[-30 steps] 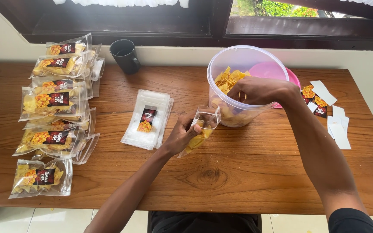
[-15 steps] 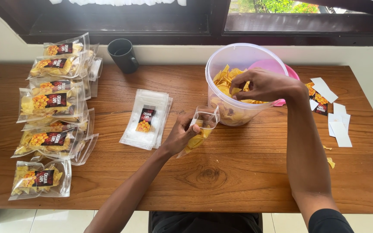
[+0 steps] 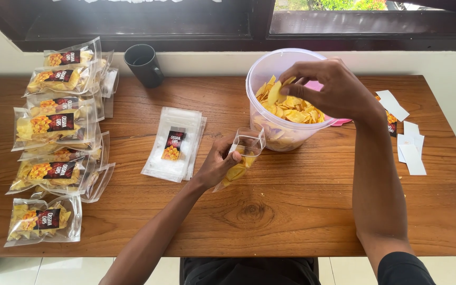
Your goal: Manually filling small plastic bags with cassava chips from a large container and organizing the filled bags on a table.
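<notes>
A: Starting with the largest item, what carries the work?

B: A wooden desk (image 3: pixel 291 211). On it, just beyond the left hand (image 3: pixel 218 162) and beneath the right hand (image 3: pixel 327 89), stands a clear round tub (image 3: pixel 270 132) holding yellow chips (image 3: pixel 296 112).

A: State of the right hand?

B: Raised over the tub's opening, fingers pinched closed on a single chip (image 3: pixel 274 93) lifted clear of the pile.

A: What lies to the outer side of the left hand?

B: A column of filled, labelled chip packets (image 3: pixel 54 124), well apart from it. Nearer, just beside the left hand, lies a flat stack of empty clear pouches (image 3: pixel 172 143) with a dark label on top.

A: And the left hand itself?

B: Closed around a small clear pouch (image 3: pixel 241 158), gripping it by the side. The pouch is tilted, its mouth open toward the tub, with a few chips inside. It sits between the left hand and the tub wall.

A: Smaller items?

B: A dark mug (image 3: pixel 143 65) stands beyond the pouch stack near the wall. A pink lid (image 3: pixel 339 121) shows behind the tub, mostly hidden by the right hand. Loose labels and white backing slips (image 3: pixel 410 150) lie to the outer side of the right forearm.
</notes>
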